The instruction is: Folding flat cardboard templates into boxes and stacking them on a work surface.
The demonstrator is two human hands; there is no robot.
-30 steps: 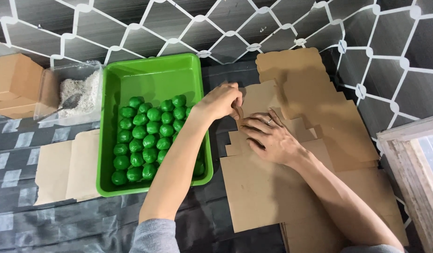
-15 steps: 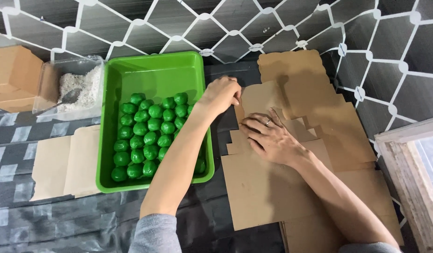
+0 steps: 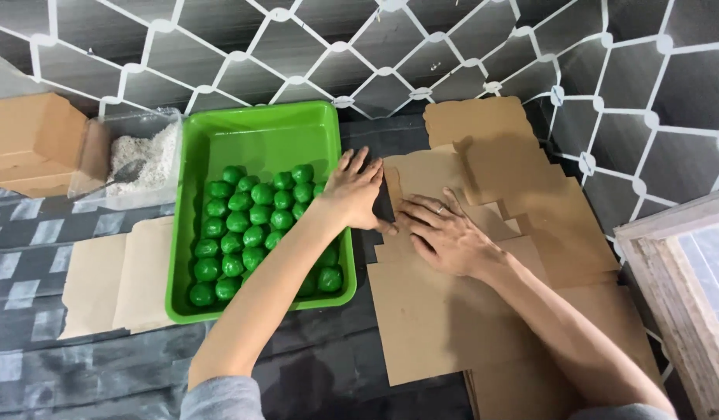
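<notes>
My left hand (image 3: 358,193) and right hand (image 3: 445,233), fingers spread flat, had stayed pressing the cardboard blank (image 3: 453,194) beside the green tray (image 3: 258,128).

Two hands show, the left hand (image 3: 358,192) and the right hand (image 3: 445,233), and the right one wears one ring (image 3: 439,210). One green tray (image 3: 258,128) holds about twenty-seven green balls (image 3: 254,225); the left arm hides some, so the count is not exact. One clear tub (image 3: 138,159) of white powder has one spoon (image 3: 118,177) in it. One folded cardboard box (image 3: 29,144) stands at the far left. One flat cardboard sheet (image 3: 114,276) lies left of the tray, and a stack of cardboard sheets (image 3: 491,194) lies on the right, too overlapped to count.
</notes>
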